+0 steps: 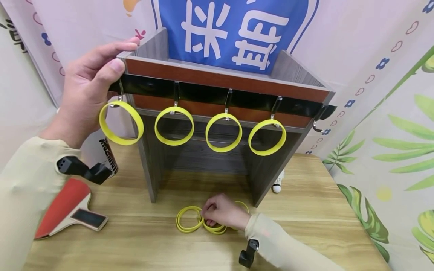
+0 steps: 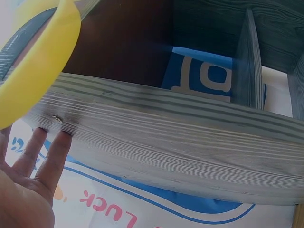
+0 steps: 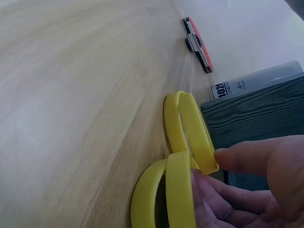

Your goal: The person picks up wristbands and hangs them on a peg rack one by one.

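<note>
A grey wood-grain shelf stands on the table with a black hook strip across its front. Yellow rings hang from its hooks, among them a leftmost ring and a rightmost ring. High at the shelf's left corner, my left hand rests on it, the thumb at the front edge and straight fingers against the side panel. Below the shelf, my right hand pinches a yellow ring between thumb and fingers. Beside it lie loose yellow rings.
A red table tennis paddle lies on the wooden table at the left. A white cylinder stands behind my left wrist. Near the shelf's right leg is a shuttlecock. One bare hook sits at the strip's right end.
</note>
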Available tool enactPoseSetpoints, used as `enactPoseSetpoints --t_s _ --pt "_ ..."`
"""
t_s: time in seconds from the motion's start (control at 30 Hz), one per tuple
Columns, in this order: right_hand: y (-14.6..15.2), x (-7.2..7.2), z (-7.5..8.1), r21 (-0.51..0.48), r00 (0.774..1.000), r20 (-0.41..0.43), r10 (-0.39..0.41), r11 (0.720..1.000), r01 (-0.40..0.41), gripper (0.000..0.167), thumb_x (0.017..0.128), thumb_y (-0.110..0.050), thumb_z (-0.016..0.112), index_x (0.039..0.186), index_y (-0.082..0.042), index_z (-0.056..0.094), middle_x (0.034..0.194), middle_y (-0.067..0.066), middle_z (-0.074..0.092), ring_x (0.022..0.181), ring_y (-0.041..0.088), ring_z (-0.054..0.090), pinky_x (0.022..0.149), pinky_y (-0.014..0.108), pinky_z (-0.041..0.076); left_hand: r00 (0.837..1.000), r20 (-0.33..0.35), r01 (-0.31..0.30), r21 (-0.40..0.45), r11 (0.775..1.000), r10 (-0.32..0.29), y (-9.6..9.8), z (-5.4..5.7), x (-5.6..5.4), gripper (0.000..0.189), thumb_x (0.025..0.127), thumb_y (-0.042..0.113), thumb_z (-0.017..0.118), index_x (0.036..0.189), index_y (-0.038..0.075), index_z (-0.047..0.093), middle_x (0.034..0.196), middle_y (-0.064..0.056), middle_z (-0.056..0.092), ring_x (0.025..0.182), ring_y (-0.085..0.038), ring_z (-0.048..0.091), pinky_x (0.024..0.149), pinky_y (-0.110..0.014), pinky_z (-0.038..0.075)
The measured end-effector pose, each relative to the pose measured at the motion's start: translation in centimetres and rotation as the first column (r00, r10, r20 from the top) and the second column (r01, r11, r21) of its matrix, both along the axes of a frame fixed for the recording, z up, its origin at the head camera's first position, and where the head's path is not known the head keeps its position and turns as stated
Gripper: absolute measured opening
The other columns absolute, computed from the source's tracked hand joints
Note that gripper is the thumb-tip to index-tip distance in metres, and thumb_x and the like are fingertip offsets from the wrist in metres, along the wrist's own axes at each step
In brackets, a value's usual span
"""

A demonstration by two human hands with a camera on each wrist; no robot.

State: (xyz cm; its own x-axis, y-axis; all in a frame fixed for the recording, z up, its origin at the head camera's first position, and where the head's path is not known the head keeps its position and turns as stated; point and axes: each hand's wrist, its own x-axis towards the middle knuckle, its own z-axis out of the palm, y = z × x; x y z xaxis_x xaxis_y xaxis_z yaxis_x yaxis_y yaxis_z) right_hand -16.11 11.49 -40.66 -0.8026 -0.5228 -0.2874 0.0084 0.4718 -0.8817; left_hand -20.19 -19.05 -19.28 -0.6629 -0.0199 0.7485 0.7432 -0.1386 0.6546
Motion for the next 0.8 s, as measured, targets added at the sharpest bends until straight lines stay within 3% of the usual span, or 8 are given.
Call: enactPoseSetpoints --t_s 0.37,0.5,0.8 --pt "0.1 -0.2 -0.4 -0.019 0.999 0.017 0.034 0.999 -0.034 0.015 0.096 -0.006 0.07 0.099 0.009 0.071 0.078 0.01 0.072 0.062 0.006 0.064 0.062 0.021 0.06 1.0 -0.005 -0.002 -0.011 1.0 0.002 -0.1 0.0 0.1 0.035 0.099 0.007 0.059 0.131 -0.003 0.069 0.147 -0.01 0.066 0.152 -0.021 0.046 0.099 -0.015 0.056" --pt "0.3 -0.2 -0.5 -0.057 0.998 0.028 0.054 0.997 -0.052 0.017 0.097 -0.007 0.069 0.102 0.01 0.071 0.08 0.013 0.073 0.063 0.006 0.065 0.064 0.022 0.061 1.0 -0.002 0.001 -0.007 1.0 -0.001 -0.1 0.1 0.1 0.035 0.098 0.007 0.059 0.131 -0.003 0.07 0.147 -0.01 0.065 0.152 -0.022 0.046 0.1 -0.015 0.056" --pt "1.2 -0.5 0.1 -0.181 0.997 0.078 0.028 0.983 -0.014 0.025 0.099 -0.01 0.069 0.111 0.012 0.069 0.088 0.013 0.076 0.071 0.008 0.071 0.073 0.024 0.064 1.0 -0.009 0.019 0.005 1.0 -0.019 0.0 0.0 0.1 0.034 0.098 0.007 0.06 0.129 -0.002 0.071 0.146 -0.009 0.067 0.151 -0.022 0.047 0.096 -0.015 0.057"
